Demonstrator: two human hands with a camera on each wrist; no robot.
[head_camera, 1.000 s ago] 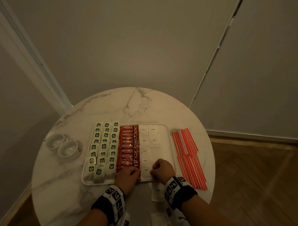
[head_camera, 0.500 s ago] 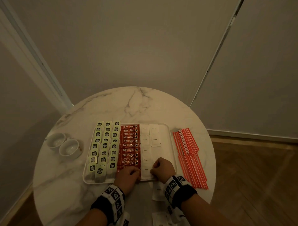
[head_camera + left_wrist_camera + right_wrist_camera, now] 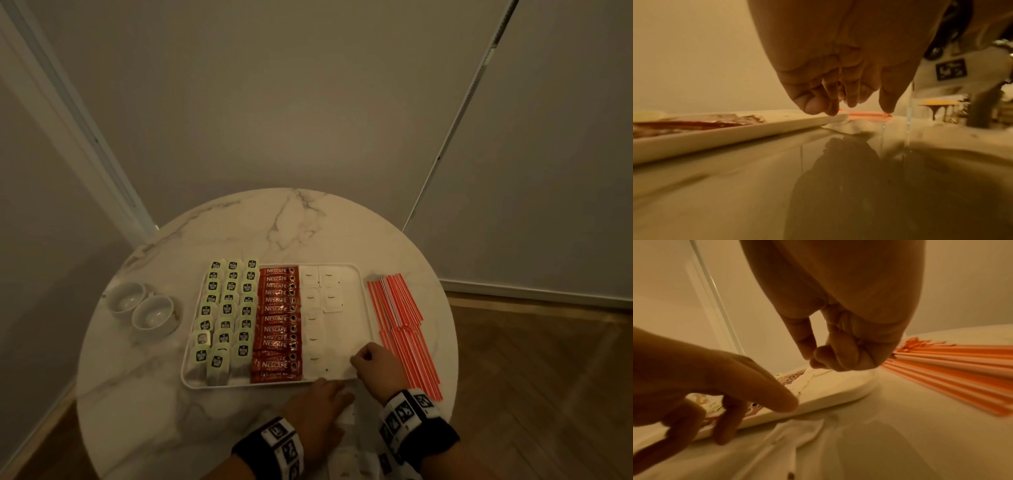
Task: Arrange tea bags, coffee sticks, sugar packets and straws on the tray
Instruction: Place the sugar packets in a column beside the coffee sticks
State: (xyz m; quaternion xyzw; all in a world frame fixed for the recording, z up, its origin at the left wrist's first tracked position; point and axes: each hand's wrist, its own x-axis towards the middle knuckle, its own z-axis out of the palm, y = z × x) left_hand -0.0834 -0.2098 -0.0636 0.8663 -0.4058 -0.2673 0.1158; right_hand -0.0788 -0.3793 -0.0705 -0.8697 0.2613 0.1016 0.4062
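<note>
The white tray (image 3: 239,385) carries rows of green tea bags (image 3: 226,308), red coffee sticks (image 3: 277,318) and white sugar packets (image 3: 313,318). The red-and-white straws (image 3: 404,325) lie on the table to the right of the tray. My right hand (image 3: 358,363) hovers over the tray's near right corner with its fingers curled and thumb close to forefinger (image 3: 812,360); I see nothing held. My left hand (image 3: 334,385) is just in front of the tray's near edge, its relaxed fingers (image 3: 723,439) pointing down at loose sugar packets (image 3: 797,434) on the table.
Two white cups (image 3: 154,313) stand on the round marble table (image 3: 291,226) left of the tray. More loose sugar packets (image 3: 349,459) lie near the table's front edge between my wrists. Walls close in behind the table.
My left hand has drawn back off the tray to the loose packets in front of it. My right hand has shifted right to the tray's near right corner.
</note>
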